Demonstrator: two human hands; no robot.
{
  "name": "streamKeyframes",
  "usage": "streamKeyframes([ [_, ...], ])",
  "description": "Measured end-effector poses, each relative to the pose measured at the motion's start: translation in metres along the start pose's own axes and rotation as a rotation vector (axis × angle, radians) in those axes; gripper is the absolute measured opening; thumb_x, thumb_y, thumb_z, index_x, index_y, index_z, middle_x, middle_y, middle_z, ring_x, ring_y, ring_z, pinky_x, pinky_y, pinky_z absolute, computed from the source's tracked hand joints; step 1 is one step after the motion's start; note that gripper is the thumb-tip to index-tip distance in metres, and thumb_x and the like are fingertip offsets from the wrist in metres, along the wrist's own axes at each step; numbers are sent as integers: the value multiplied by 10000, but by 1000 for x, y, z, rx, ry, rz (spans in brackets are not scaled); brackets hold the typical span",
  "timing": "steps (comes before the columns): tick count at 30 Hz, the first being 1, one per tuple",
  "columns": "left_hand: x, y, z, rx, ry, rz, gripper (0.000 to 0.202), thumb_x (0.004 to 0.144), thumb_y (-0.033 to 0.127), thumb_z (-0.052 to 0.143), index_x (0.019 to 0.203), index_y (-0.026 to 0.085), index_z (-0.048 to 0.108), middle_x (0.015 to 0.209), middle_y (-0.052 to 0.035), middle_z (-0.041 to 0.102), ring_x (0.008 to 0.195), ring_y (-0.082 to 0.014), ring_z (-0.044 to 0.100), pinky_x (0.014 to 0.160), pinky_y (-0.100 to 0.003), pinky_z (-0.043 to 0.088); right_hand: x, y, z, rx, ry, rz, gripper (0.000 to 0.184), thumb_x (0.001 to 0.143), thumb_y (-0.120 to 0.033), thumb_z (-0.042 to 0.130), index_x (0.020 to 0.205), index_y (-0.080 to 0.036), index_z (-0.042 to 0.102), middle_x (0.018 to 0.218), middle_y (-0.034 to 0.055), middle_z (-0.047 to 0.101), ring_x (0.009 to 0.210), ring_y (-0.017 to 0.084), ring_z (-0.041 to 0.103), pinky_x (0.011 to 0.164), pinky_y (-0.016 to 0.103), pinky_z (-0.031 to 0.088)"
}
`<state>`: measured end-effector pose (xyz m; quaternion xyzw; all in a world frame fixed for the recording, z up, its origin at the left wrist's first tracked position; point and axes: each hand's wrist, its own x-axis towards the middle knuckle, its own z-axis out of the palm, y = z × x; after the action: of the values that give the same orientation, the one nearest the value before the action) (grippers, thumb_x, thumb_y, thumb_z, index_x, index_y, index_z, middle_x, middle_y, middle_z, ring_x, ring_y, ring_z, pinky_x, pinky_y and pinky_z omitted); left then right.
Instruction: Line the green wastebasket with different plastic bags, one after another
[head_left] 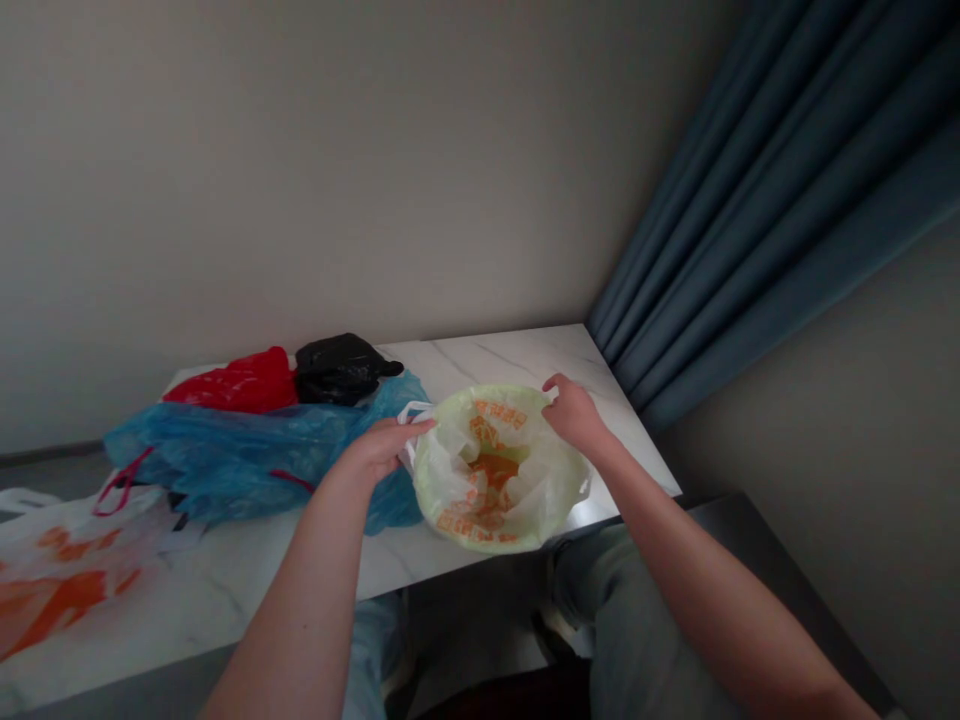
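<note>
A round bin [456, 470] with a pale yellow-green rim is lined with a white plastic bag [551, 465] printed in orange. The bag's edge is folded over the rim, and its mouth faces up toward me. On the left side, my left hand [381, 445] pinches the bag by the rim, near a white handle loop. My right hand [574, 412] grips the bag's edge at the upper right of the rim. The bin is at the front edge of the white marbled table [517, 350]; its underside is hidden.
Left of the bin lie a crumpled blue plastic bag [247, 450], a red plastic bag [244, 385] and a black plastic bag [341, 368]. Another white-and-orange bag [71, 560] lies at the far left. A blue-grey curtain [750, 200] hangs at the right beside the wall.
</note>
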<state>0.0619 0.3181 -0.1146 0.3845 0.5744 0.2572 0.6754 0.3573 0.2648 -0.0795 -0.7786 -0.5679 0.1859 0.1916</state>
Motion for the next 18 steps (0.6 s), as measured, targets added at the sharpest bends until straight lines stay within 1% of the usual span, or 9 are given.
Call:
streamKeyframes([
  [2, 3, -1, 4, 13, 108, 121, 380, 527, 310, 851, 830, 147, 691, 762, -59, 714, 644, -195, 635, 630, -304, 505, 0, -4, 3, 28, 4, 27, 416, 731, -95, 575, 1136, -180, 620, 778, 41, 666, 730, 179, 588, 688, 263, 402],
  [4, 5, -1, 10, 82, 238, 244, 343, 542, 320, 819, 811, 161, 678, 743, -33, 693, 644, -187, 624, 611, -283, 479, 1, -8, 4, 80, -12, 57, 392, 745, -146, 600, 1135, -181, 620, 798, 44, 672, 737, 180, 599, 679, 261, 413],
  [6, 5, -1, 16, 157, 343, 328, 297, 573, 325, 781, 795, 163, 667, 708, -16, 666, 653, -186, 619, 597, -267, 455, 2, -9, 6, 123, -30, 69, 366, 750, -175, 618, 1116, -178, 632, 827, 52, 682, 749, 176, 610, 675, 255, 423],
  [7, 5, -1, 19, 170, 366, 351, 287, 587, 327, 764, 801, 161, 670, 706, -16, 662, 663, -188, 621, 596, -264, 450, 2, -9, 6, 137, -43, 70, 361, 748, -174, 623, 1109, -174, 638, 831, 56, 685, 744, 173, 614, 672, 253, 427],
  [9, 4, 1, 22, 133, 361, 364, 318, 607, 332, 742, 865, 153, 691, 745, -28, 683, 691, -195, 633, 609, -265, 455, 2, -7, 6, 172, -110, 85, 403, 754, -154, 611, 1156, -160, 628, 763, 48, 680, 668, 163, 605, 639, 253, 429],
  [12, 2, 7, 25, 26, 336, 356, 429, 617, 348, 736, 994, 146, 710, 827, -50, 718, 720, -202, 649, 637, -272, 469, 3, 0, 3, 230, -217, 140, 475, 806, -165, 563, 1280, -138, 569, 592, 8, 629, 514, 153, 550, 573, 260, 420],
  [14, 1, 10, 26, -25, 347, 354, 490, 610, 349, 741, 1052, 140, 707, 858, -59, 724, 736, -203, 655, 657, -274, 473, 6, 7, 0, 210, -157, 149, 380, 837, -214, 557, 1203, -140, 627, 630, 35, 655, 565, 164, 588, 604, 263, 436],
  [16, 1, 13, 25, -57, 362, 359, 520, 620, 349, 731, 1094, 139, 697, 908, -69, 730, 778, -207, 663, 688, -276, 480, 11, 13, -3, 150, -46, 145, 251, 852, -259, 559, 1030, -149, 698, 784, 88, 710, 729, 185, 647, 685, 262, 453],
  [18, 2, 14, 23, -56, 352, 340, 528, 660, 364, 692, 1141, 149, 676, 971, -77, 730, 839, -212, 668, 722, -277, 485, 17, 18, -4, 123, 15, 173, 232, 869, -286, 538, 939, -151, 714, 892, 111, 726, 836, 198, 657, 727, 260, 453],
])
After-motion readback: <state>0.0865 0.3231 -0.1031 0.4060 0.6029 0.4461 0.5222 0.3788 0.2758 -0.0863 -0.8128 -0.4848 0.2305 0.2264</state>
